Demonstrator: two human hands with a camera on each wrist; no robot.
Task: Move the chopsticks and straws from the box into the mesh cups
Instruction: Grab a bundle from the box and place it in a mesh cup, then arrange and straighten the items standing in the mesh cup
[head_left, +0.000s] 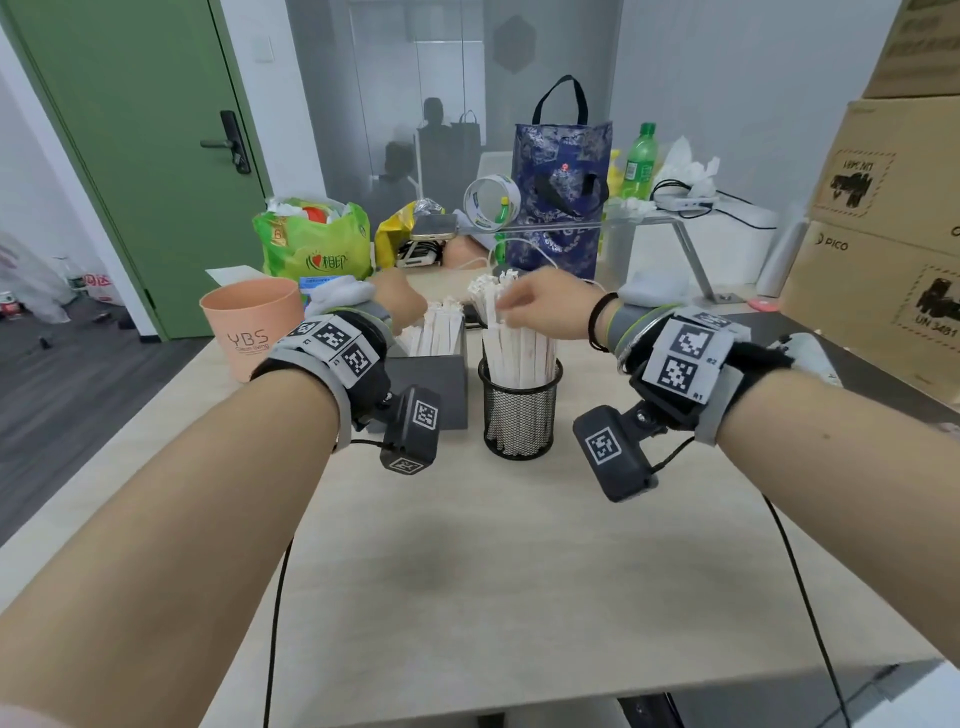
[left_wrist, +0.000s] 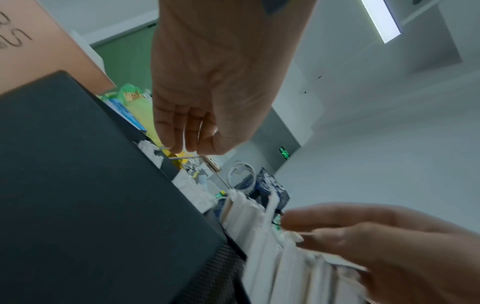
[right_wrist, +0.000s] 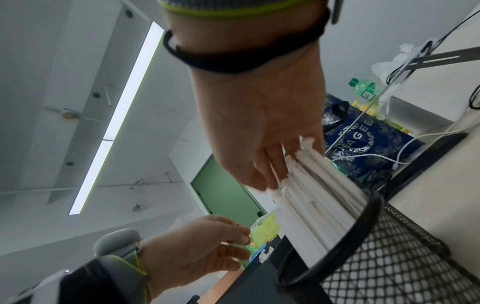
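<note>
A black mesh cup (head_left: 519, 415) (right_wrist: 389, 257) stands mid-table, packed with upright paper-wrapped chopsticks (head_left: 519, 353) (right_wrist: 319, 195). My right hand (head_left: 535, 306) (right_wrist: 259, 144) sits on their tops, its fingers closed on several wrappers. Left of the cup is the dark box (head_left: 431, 382) (left_wrist: 91, 185), with more white wrapped pieces (head_left: 439, 330) leaning inside. My left hand (head_left: 400, 304) (left_wrist: 192, 133) hovers over the box's far end. Its thumb and curled fingers pinch a thin pale straw (right_wrist: 233, 244). Only one mesh cup is in view.
A pink plastic cup (head_left: 249, 322) stands left of the box. Behind are a green bag (head_left: 317, 244), a tape roll (head_left: 491, 202), a blue tote (head_left: 561, 197) and a green bottle (head_left: 641, 161). Cardboard boxes (head_left: 883, 260) stack at right. Bare tabletop (head_left: 493, 571) lies near me.
</note>
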